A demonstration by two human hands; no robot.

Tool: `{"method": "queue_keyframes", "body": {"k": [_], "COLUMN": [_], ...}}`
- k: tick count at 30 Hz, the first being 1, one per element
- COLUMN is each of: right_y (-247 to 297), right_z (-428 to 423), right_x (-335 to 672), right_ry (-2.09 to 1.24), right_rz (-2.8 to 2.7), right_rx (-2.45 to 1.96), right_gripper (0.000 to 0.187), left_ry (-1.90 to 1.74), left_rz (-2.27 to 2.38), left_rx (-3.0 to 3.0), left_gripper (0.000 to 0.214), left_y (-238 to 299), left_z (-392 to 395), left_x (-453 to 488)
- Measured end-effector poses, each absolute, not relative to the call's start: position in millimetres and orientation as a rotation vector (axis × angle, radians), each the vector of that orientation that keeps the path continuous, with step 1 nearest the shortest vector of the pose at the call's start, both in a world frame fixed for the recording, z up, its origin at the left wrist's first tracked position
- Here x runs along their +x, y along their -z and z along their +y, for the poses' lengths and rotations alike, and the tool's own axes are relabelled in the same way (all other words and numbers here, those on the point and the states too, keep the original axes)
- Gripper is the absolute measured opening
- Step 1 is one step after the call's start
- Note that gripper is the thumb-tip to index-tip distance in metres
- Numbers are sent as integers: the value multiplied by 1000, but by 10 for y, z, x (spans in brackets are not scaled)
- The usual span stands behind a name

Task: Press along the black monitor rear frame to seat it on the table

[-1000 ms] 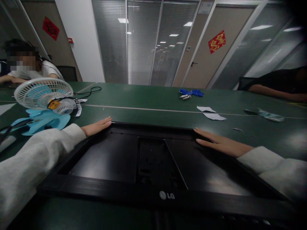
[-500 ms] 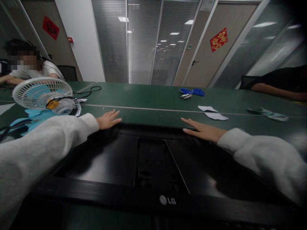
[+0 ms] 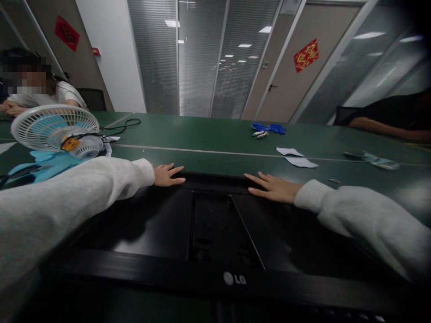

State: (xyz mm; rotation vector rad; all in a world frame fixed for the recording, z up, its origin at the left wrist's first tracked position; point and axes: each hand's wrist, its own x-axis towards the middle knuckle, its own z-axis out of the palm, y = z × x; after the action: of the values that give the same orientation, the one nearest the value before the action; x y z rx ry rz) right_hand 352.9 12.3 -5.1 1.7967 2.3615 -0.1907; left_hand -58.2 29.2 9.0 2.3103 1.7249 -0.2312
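Note:
In front of me lies a wide black LG frame [image 3: 134, 264], with the logo on its near edge. It looks like a monitor or TV casing, and a rectangular recess [image 3: 215, 224] shows in its middle. My left hand [image 3: 167, 174] is at the far edge, left of centre, fingers spread and palm down. My right hand [image 3: 271, 187] rests at the same far edge, right of centre, its fingers stretched out flat too. Both hands appear to touch the frame's far rim, and neither grips anything.
A white fan [image 3: 55, 130] with light blue parts sits at the left on the green table [image 3: 188, 134], its black cable [image 3: 124, 127] trailing. Blue gloves [image 3: 269, 128], white paper pieces [image 3: 296, 158] and a pale strip [image 3: 373, 159] lie beyond. A person [image 3: 63, 94] sits far left; another's arm [image 3: 380, 128] shows right.
My left hand has moved right along the far edge, and my right hand has shifted left and slightly down, so they are closer together. The frame stays in place.

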Motion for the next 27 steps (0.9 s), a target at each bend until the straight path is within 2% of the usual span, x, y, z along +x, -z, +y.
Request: {"method": "queue_keyframes", "body": {"k": [6,10,17,24,27], "right_y": [-175,-130,18,-15,33], "right_z": [217,128,-81,-69,-105], "right_x": [3265,2925,2674,2517,2400], "right_ry": [170,186,212,148,177], "right_rz": [2397,2553,2663,2888,2999], "right_rx": [1737,1636,1564,1518,1422], "right_gripper": [56,61,56,51,55], "left_ry": [179,144,105,39,-41], "left_rz": [1622,1528,1520,1421,1317], "left_rx": [2378,2415,2467,2564,2638], "left_gripper": [57,62,61,54,54], "left_y": [-203,-181,-21,-122,-110], "left_z": [368,322,67,139,154], "left_x": [-443,-230,-69,-21,72]}}
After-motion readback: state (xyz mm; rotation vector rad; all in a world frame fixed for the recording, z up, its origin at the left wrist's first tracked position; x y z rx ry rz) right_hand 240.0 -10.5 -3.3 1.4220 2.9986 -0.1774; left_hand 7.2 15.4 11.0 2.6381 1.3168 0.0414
